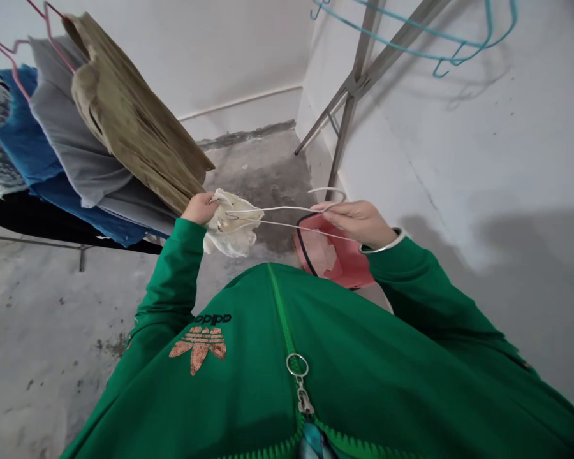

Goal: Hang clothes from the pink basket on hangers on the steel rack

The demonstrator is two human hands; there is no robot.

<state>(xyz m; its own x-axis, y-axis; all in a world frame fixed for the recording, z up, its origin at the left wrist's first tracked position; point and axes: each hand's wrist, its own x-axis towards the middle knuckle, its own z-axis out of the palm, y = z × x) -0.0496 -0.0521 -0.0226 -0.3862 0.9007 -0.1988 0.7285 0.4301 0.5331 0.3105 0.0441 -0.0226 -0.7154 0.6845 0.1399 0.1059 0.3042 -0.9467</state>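
My left hand (200, 208) grips the edge of a crumpled cream-coloured cloth item (234, 239); its exact kind is unclear. A thin white wire hanger (280, 208) stretches between my hands, one end lying against the cloth. Near the hanger's hook, the fingers of my right hand (356, 220) pinch the wire. Beneath that hand, on the floor, stands a pink bucket (349, 271) with a dark rim and some pale material inside, partly hidden by my sleeve.
On the left, several garments hang on pink hangers, an olive one (124, 121) nearest my left hand. A metal rack (356, 83) leans along the right wall, with a teal wire hanging frame (411, 48) at the top. The floor (43, 319) is grey concrete.
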